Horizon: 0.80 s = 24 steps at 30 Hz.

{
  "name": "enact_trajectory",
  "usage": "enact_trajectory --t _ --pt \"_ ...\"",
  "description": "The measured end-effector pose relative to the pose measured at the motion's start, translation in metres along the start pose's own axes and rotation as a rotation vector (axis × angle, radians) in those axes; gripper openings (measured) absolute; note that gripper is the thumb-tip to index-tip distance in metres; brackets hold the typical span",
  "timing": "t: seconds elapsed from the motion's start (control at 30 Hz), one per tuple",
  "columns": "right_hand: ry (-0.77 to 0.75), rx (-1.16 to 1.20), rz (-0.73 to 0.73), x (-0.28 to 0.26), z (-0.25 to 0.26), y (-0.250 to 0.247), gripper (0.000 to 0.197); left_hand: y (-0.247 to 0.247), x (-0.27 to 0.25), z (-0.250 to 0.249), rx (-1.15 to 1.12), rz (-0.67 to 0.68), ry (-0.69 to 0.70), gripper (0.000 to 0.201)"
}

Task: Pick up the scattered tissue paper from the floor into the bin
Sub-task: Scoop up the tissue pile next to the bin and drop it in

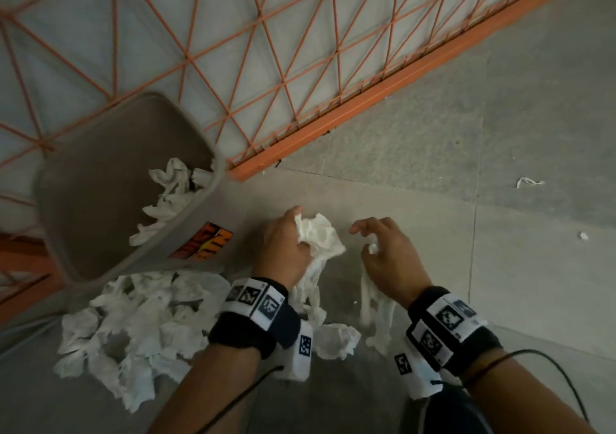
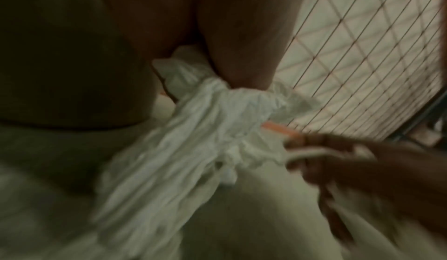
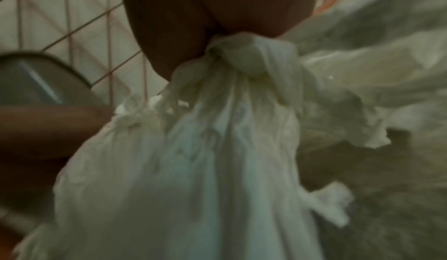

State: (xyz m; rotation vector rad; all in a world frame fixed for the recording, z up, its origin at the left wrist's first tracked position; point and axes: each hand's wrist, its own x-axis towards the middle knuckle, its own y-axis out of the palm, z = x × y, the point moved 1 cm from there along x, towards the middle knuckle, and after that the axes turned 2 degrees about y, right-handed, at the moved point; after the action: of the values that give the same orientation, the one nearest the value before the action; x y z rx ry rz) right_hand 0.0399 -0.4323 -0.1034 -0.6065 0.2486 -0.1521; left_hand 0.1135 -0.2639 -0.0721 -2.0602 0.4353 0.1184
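A grey bin (image 1: 110,180) stands at the left with white tissue (image 1: 173,193) inside it. My left hand (image 1: 290,243) grips a crumpled bunch of white tissue (image 1: 320,237) whose tail hangs toward the floor; the left wrist view shows this tissue (image 2: 205,130) bunched under the fingers. My right hand (image 1: 386,250) pinches another strip of tissue (image 1: 373,297) that trails down below the palm, and that strip (image 3: 217,130) fills the right wrist view. A big heap of tissue (image 1: 133,327) lies on the floor just in front of the bin.
An orange wire-mesh panel (image 1: 300,66) runs behind the bin and along the floor edge. Small tissue scraps (image 1: 528,181) lie on the grey floor at the far right. A loose tissue piece (image 1: 336,340) lies between my wrists.
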Motion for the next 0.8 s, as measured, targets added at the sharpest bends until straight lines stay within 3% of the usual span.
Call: enact_trajectory --t 0.1,0.23,0.33,0.43,0.57,0.63,0.73,0.8 --pt "-0.077 -0.212 0.25 0.012 0.012 0.031 0.053 0.035 -0.015 0.02 0.008 0.176 -0.039 0.061" --pt "-0.13 -0.435 0.455 0.022 0.019 0.055 0.057 0.055 -0.026 0.036 0.085 0.208 -0.014 0.036" --pt "-0.083 -0.314 0.41 0.023 0.022 0.054 0.039 0.038 -0.031 0.036 -0.034 0.085 0.015 0.006" --pt "-0.064 -0.187 0.316 0.017 0.027 0.046 0.022 0.005 -0.042 0.032 -0.17 -0.074 0.053 0.027" --pt "-0.03 0.004 0.289 -0.002 0.035 0.032 0.03 -0.029 -0.061 0.04 -0.416 -0.286 0.032 0.014" --pt "-0.078 -0.042 0.344 -0.017 0.038 0.031 0.028 -0.038 -0.069 0.044 -0.43 -0.337 0.016 0.016" --pt "-0.072 -0.275 0.556 -0.047 0.033 0.046 0.067 -0.028 -0.071 0.06 -0.356 -0.312 -0.034 0.028" --pt "-0.076 -0.438 0.633 -0.062 0.024 0.064 0.081 -0.013 -0.07 0.071 -0.329 -0.214 -0.078 0.04"
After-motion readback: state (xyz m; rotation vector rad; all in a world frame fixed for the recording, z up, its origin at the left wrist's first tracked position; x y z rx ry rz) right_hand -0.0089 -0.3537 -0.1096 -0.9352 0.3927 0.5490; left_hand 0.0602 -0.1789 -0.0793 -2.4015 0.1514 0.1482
